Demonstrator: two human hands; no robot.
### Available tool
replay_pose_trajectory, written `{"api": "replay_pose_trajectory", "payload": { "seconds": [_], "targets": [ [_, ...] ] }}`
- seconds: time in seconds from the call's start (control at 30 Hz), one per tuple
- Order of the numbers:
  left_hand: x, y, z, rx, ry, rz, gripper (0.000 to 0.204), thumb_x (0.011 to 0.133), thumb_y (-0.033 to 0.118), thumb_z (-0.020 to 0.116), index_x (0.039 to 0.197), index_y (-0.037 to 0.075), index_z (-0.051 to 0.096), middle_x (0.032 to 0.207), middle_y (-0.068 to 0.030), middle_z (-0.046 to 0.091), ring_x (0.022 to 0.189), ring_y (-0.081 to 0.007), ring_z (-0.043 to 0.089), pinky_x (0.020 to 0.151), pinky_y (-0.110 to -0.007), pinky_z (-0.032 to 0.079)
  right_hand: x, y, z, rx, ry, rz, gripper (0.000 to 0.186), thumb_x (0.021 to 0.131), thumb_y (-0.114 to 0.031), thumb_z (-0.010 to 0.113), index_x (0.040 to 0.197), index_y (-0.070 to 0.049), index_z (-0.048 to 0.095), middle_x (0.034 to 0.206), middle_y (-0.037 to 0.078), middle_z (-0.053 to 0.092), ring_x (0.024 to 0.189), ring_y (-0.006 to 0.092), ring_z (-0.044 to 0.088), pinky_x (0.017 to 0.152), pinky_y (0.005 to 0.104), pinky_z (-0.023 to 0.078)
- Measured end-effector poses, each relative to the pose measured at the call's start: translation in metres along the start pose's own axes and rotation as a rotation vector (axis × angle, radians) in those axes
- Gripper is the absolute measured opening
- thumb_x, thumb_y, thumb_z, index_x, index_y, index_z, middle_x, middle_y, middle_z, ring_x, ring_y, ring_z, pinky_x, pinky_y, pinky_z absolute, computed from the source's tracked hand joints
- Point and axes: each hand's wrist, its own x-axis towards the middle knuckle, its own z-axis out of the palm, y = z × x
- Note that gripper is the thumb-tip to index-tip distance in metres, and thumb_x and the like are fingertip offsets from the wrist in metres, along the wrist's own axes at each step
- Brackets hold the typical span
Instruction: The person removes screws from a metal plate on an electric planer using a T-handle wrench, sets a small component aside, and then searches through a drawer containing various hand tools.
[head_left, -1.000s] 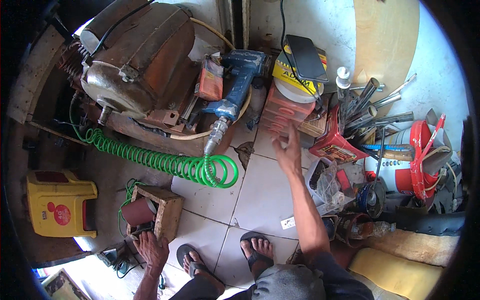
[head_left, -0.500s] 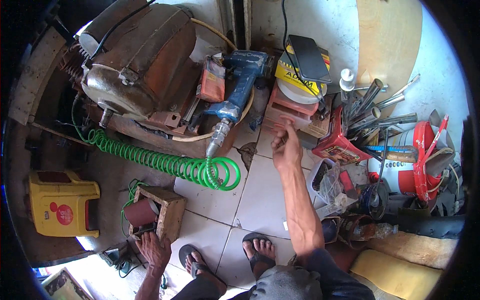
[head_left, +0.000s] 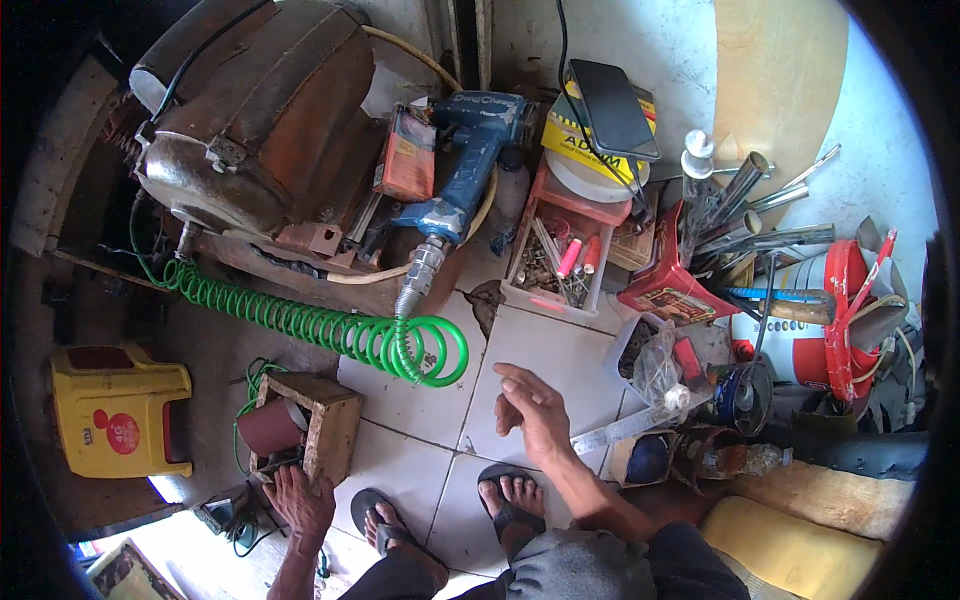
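Note:
My left hand (head_left: 302, 500) lies against the near edge of a small wooden box (head_left: 340, 440), fingers stretched out over its rim, fingertips partly hidden. A roll of brown-red sandpaper (head_left: 272, 428) sits in that box. My right hand (head_left: 532, 412) hovers over the floor tiles, holding nothing, index finger extended and the others loosely bent. Beyond it stands a small drawer unit with its drawer (head_left: 548, 300) pulled out. Inside the drawer are many screws or nails (head_left: 535, 265), a pink cylinder (head_left: 569, 258) and a red-orange one (head_left: 592, 255).
A blue air nailer (head_left: 465, 165) rests at the back, joined to a coiled green hose (head_left: 300, 325). Left of it is a rusty motor or compressor (head_left: 260, 130). On the right stand a red container (head_left: 672, 285) of metal tubes and a white-and-red bucket (head_left: 800, 330). A yellow stool (head_left: 120, 410) is far left.
The drawer now stands open with its contents showing. My right hand has let go of it and come back toward me. My left hand stays at the wooden box.

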Motion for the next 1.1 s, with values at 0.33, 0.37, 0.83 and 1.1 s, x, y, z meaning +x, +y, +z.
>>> {"api": "replay_pose_trajectory", "payload": {
  "seconds": [0.33, 0.37, 0.83, 1.1],
  "targets": [
    [0.000, 0.003, -0.007, -0.015, -0.008, -0.004, 0.041, 0.074, 0.031, 0.069, 0.097, 0.000, 0.054, 0.097, -0.0201, 0.054, 0.100, -0.0409, 0.055, 0.095, -0.060, 0.035, 0.046, -0.034, -0.019, -0.388, 0.221, -0.325, 0.032, 0.101, -0.025, 0.062, 0.126, -0.006, 0.066, 0.088, 0.005, 0.068, 0.071, 0.0113, 0.065, 0.060, 0.0246, 0.052],
    [0.000, 0.002, -0.006, 0.010, -0.003, -0.004, 0.041, 0.074, 0.031, 0.069, 0.097, 0.001, 0.054, 0.097, -0.0196, 0.054, 0.100, -0.0404, 0.055, 0.095, -0.060, 0.035, 0.053, -0.046, -0.019, -0.598, 0.261, -0.444, 0.031, 0.101, -0.025, 0.061, 0.124, -0.006, 0.068, 0.091, 0.005, 0.070, 0.072, 0.0093, 0.064, 0.062, 0.0240, 0.050],
    [0.002, 0.004, -0.007, -0.037, -0.049, -0.006, 0.038, 0.078, 0.031, 0.071, 0.095, 0.002, 0.054, 0.098, -0.0185, 0.057, 0.102, -0.0390, 0.057, 0.098, -0.063, 0.035, 0.130, -0.088, -0.056, -1.002, 0.453, -0.752, 0.029, 0.102, -0.023, 0.054, 0.121, -0.006, 0.066, 0.107, 0.018, 0.071, 0.100, 0.0368, 0.068, 0.088, 0.0416, 0.051],
    [-0.002, -0.002, -0.011, -0.001, -0.052, 0.004, 0.037, 0.078, 0.030, 0.070, 0.095, 0.002, 0.054, 0.098, -0.0181, 0.056, 0.101, -0.0377, 0.057, 0.093, -0.058, 0.036, 0.149, -0.028, -0.059, -0.476, 0.308, -0.293, 0.028, 0.099, -0.030, 0.062, 0.120, -0.012, 0.066, 0.099, 0.004, 0.068, 0.087, 0.0170, 0.065, 0.073, 0.0360, 0.054]
  ]
}}
